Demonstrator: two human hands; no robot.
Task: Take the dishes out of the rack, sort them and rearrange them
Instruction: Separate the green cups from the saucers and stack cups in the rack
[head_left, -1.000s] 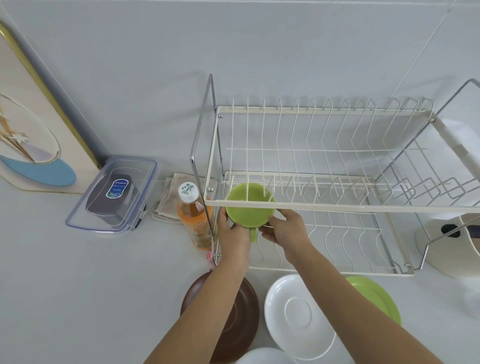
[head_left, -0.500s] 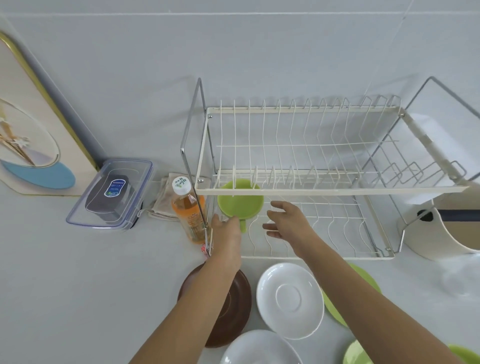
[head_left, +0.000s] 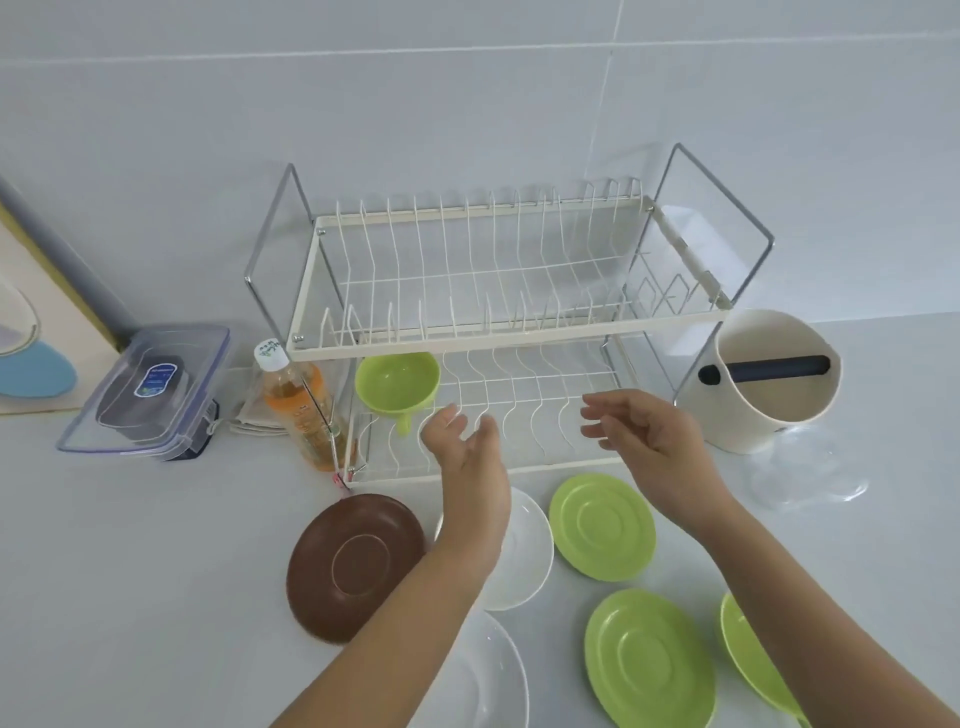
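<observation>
- While both hands hover in front of the rack's lower tier at the centre of the frame, neither one holds anything: the left hand (head_left: 465, 441) has its fingers loosely spread and slightly bent, and the right hand (head_left: 641, 434) has its fingers relaxed, apart and gently curled, pointing left.
- The 2-tier white wire dish rack (head_left: 498, 332) stands against the tiled wall in the middle of the frame; its upper tier holds no dishes.
- 1 green cup (head_left: 397, 382) sits tilted at the left end of the lower tier, its opening facing the camera and its small handle pointing down, just left of the left hand and not touched by it.
- On the counter below the rack lie saucers: a brown saucer (head_left: 356, 566) at lower centre-left, a white saucer (head_left: 524, 551) partly hidden behind the left forearm, and another white saucer (head_left: 483, 675) at the bottom edge.
- 3 green saucers lie to the lower right: one (head_left: 602, 525) near the rack's front, one (head_left: 649, 660) below it, and one (head_left: 748, 654) cut by the right forearm.
- Left of the rack stand an orange drink bottle (head_left: 296, 410) touching the rack's frame, a folded cloth (head_left: 254, 421) behind it, and a clear lidded box (head_left: 150, 389).
- Right of the rack is a cream round container (head_left: 763, 384) with a dark bar across it.
</observation>
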